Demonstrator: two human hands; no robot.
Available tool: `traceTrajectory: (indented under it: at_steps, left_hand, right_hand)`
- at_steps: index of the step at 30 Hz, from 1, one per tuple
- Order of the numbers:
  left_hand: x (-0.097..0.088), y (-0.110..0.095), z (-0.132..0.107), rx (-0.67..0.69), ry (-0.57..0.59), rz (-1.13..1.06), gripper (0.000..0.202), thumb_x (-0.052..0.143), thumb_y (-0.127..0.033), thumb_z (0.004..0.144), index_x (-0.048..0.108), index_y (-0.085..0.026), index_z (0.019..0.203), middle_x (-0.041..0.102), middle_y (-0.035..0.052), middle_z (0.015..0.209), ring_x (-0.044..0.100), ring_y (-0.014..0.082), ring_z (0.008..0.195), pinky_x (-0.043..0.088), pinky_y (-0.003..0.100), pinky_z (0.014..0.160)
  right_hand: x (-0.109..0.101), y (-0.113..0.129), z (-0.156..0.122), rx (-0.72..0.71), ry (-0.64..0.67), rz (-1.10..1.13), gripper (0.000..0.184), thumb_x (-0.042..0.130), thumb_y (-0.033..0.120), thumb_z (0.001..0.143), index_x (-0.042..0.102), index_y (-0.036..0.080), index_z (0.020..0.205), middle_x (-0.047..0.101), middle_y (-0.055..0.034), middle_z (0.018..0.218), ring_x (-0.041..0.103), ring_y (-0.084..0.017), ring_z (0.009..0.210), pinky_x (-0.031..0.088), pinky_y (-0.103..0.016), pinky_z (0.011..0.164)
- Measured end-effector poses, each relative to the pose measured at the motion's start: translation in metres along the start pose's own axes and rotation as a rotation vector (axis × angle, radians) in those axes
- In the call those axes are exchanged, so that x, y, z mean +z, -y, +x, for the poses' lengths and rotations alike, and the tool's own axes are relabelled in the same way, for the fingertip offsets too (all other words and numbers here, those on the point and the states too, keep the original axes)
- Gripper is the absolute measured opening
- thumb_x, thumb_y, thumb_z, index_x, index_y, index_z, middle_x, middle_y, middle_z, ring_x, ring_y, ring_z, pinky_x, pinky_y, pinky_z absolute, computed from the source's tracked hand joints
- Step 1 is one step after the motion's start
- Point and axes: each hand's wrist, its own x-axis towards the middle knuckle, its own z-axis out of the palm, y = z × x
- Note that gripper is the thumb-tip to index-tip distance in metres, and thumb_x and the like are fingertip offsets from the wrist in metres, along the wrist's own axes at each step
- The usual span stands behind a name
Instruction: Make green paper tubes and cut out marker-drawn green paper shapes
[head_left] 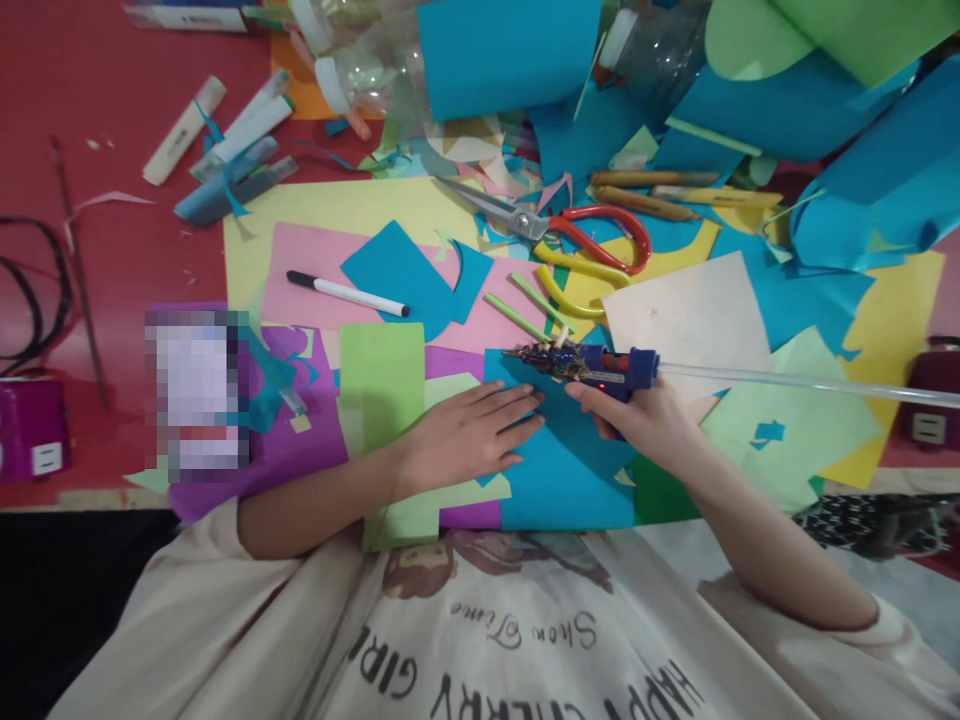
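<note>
My right hand (645,420) is closed around a blue hot glue gun (600,365), its nozzle pointing left over a blue paper sheet (559,470). A clear glue stick (795,382) sticks out of the gun's back to the right. My left hand (472,435) lies flat with fingers stretched out, pressing on the blue sheet and the light green paper (379,385) beside it. The nozzle tip is just above my left fingertips.
Coloured paper sheets and scraps cover the red table (97,240). Red and yellow scissors (577,245), a black-capped marker (346,294), glue sticks (225,135), plastic bottles (652,50) and rolled blue paper (870,190) lie beyond. A black cable (37,300) runs at left.
</note>
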Motion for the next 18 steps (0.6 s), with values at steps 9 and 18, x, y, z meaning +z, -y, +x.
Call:
traceTrajectory:
  at_steps: [9, 18]
  left_hand:
    - [0.002, -0.001, -0.001, -0.008, 0.001, 0.014, 0.041, 0.042, -0.034, 0.098, 0.054, -0.015, 0.132, 0.053, 0.0079, 0.142, 0.048, 0.0201, 0.133, 0.036, 0.036, 0.112]
    - [0.000, -0.001, 0.000, -0.009, 0.000, 0.018, 0.040, 0.041, -0.033, 0.098, 0.055, -0.016, 0.131, 0.053, 0.0072, 0.142, 0.049, 0.0202, 0.133, 0.038, 0.035, 0.112]
  right_hand:
    - [-0.007, -0.010, -0.004, 0.014, -0.040, -0.025, 0.051, 0.063, 0.063, 0.069, 0.045, 0.022, 0.046, 0.049, 0.0006, 0.035, 0.046, -0.013, 0.034, 0.039, -0.028, 0.042]
    - [-0.015, -0.011, -0.010, -0.007, -0.050, -0.058, 0.051, 0.060, 0.062, 0.072, 0.045, 0.022, 0.044, 0.051, -0.0011, 0.035, 0.048, -0.013, 0.035, 0.040, -0.029, 0.043]
